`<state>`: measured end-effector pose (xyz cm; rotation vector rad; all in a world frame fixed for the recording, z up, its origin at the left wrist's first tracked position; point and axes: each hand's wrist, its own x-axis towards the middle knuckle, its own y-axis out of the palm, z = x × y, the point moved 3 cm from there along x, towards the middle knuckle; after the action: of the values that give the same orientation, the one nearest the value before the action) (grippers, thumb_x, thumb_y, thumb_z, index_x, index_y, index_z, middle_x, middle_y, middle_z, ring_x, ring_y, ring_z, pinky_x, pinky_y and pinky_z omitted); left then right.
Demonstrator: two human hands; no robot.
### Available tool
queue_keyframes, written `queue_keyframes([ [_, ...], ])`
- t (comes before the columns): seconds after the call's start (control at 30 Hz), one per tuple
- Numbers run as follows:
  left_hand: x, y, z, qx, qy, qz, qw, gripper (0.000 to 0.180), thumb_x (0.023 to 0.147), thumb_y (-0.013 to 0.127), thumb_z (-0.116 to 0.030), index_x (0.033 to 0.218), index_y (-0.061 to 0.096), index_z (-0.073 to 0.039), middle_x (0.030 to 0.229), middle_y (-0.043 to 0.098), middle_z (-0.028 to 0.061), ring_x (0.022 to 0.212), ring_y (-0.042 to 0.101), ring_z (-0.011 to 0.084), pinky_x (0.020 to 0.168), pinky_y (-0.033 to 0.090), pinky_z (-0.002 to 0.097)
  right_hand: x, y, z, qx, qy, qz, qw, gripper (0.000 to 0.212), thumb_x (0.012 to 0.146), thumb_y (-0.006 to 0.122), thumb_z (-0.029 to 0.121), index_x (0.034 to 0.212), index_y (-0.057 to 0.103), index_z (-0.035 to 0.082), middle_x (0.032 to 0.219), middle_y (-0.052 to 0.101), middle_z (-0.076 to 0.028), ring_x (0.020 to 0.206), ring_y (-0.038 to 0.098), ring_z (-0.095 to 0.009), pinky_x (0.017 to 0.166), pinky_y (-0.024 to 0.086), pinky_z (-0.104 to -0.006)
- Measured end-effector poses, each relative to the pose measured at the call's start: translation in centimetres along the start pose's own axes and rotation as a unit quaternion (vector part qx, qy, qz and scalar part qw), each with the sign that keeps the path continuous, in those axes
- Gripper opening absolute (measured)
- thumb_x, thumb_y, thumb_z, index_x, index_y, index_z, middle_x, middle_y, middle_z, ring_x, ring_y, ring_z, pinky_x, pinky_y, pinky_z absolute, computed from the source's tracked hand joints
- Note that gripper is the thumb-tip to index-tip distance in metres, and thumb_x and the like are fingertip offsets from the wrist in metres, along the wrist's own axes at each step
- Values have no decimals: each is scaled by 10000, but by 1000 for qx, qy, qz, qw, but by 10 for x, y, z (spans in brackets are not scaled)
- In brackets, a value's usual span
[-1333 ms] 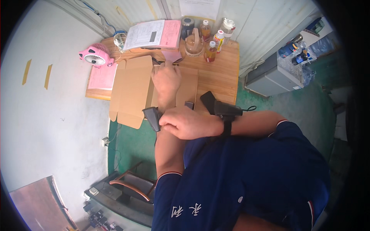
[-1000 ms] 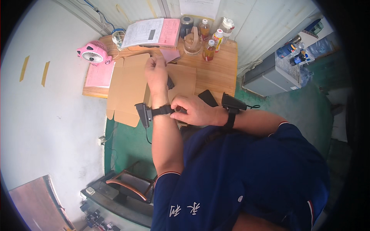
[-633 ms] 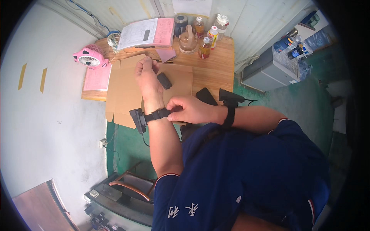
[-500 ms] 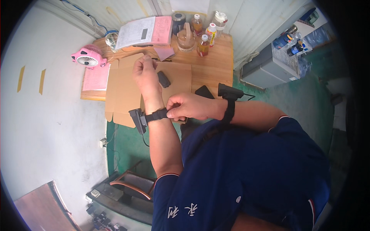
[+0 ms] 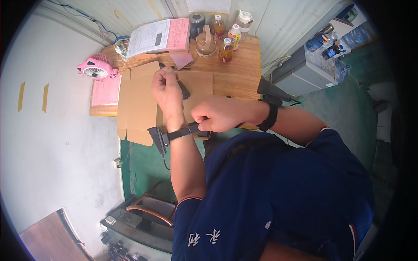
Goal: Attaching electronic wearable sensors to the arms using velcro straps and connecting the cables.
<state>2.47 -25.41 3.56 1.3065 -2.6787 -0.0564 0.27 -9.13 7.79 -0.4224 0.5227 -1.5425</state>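
A black strap circles my left wrist, with a black box-shaped device fastened to its outer side. My right hand pinches the loose end of that strap between thumb and fingers and holds it pulled to the right. Fingers curled into a loose fist, my left hand is raised above the cardboard; I see nothing in it. Another black device sits on my right wrist by its own band. Behind my left hand a small black object lies on the flattened cardboard box, partly hidden.
On the wooden desk stand a pink fan, propped papers, a brownish clear kettle-like vessel and several bottles. A grey cabinet is at the right. A chair stands lower left.
My right hand has moved slightly right, drawing the strap end away from my left wrist. My left fist has turned a little. The right forearm now covers the dark flat object on the desk.
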Motion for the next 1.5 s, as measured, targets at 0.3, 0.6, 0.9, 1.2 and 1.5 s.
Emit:
queue_keyframes([
  [0.3, -10, 5, -19, 131, 131, 31, 982, 134, 964, 660, -81, 998, 705, 41, 813, 694, 52, 724, 601, 107, 674, 512, 291, -5, 9, -7, 457, 210, 100, 859, 26, 885, 618, 53, 866, 607, 40, 727, 553, 29, 596, 493, -98, 518, 353, -300],
  [0.6, -20, 18, -38, 257, 247, 49, 933, 122, 924, 653, -46, 996, 723, 24, 858, 720, 174, 758, 700, 291, 707, 557, 375, -15, -12, 31, 7, -19, -58, 998, 106, 780, 637, 23, 867, 577, 32, 679, 586, -148, 603, 581, -321, 548, 403, -462],
  [0.9, -11, 13, -31, 119, 184, 20, 975, 107, 959, 642, -73, 986, 701, 11, 789, 682, 78, 701, 621, 171, 650, 512, 347, -18, -12, 35, 78, -35, -106, 991, 84, 790, 644, 32, 860, 603, 8, 666, 621, -159, 606, 625, -293, 553, 451, -408],
  [1.2, -11, 5, -26, -248, 17, -40, 968, 100, 976, 591, -50, 1033, 650, 7, 757, 635, 52, 672, 570, 101, 697, 498, 291, -13, 42, 4, 440, 56, -23, 896, 184, 982, 655, 113, 1121, 610, 0, 887, 667, -41, 762, 603, -95, 706, 504, -297],
  [1.5, -22, 9, -29, -213, 36, -21, 976, 79, 978, 605, -30, 1013, 665, 6, 751, 638, 59, 673, 581, 123, 691, 501, 289, -15, 52, -1, 320, 90, -73, 940, 230, 971, 724, 201, 1027, 618, 5, 848, 676, -64, 739, 619, -130, 668, 488, -322],
])
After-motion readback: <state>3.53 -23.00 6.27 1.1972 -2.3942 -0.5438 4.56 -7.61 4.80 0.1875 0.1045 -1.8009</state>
